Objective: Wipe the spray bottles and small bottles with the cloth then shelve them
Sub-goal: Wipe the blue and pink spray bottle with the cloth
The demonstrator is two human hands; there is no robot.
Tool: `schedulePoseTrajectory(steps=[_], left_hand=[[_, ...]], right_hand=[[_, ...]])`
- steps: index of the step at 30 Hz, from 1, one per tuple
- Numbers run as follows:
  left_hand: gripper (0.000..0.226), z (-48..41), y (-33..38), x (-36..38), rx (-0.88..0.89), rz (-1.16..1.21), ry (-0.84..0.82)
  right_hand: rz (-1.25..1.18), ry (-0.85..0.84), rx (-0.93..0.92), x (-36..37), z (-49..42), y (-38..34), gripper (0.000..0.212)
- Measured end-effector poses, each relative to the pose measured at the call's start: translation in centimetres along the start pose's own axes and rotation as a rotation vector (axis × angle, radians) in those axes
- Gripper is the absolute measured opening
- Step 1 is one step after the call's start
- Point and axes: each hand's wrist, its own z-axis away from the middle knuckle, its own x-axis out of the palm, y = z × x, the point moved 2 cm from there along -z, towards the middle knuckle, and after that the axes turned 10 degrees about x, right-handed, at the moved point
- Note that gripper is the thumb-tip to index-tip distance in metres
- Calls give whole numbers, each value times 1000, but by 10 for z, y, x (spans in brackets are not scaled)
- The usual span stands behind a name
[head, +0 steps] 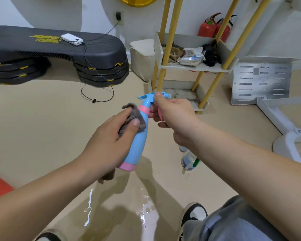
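Note:
A blue spray bottle [137, 146] with pink bands and a pink trigger is held tilted above the floor in the middle of the view. My right hand [172, 113] grips its spray head, thumb on top. My left hand [111, 138] holds a grey cloth [134, 117] pressed against the bottle's upper body. A small clear bottle [188, 161] with a green part lies on the floor under my right forearm, partly hidden. The shelf rack [195, 68] with yellow posts stands just beyond the bottle.
The rack's middle shelf holds rags and a wipes packet [191, 57]. Stacked black step platforms [59, 56] with a cable sit at the left. A white bin [142, 58] stands beside the rack, a metal bracket [261, 80] at right. The floor near my shoes [193, 214] is wet.

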Motion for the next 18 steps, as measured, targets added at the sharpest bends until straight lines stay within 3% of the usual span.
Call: schedulePoseTrajectory(steps=[4,9,11,15,18], left_hand=[[32,8,-14,2,-370,349,23],[33,9,-11,7,-429,443,61],[32,9,-6,5,-357,311,78],[18,7,6,8,34,-172,-68],[47,-4,6,3,63,-273,-87]], right_hand=[[-97,109,40,-16,-9,-2,44],[-125,146,68,-18,-11,-1,42],[-127,143,72,-16,-9,-1,41],[-50,66,20,1,3,3,45],[36,33,-107,18,16,3,61]])
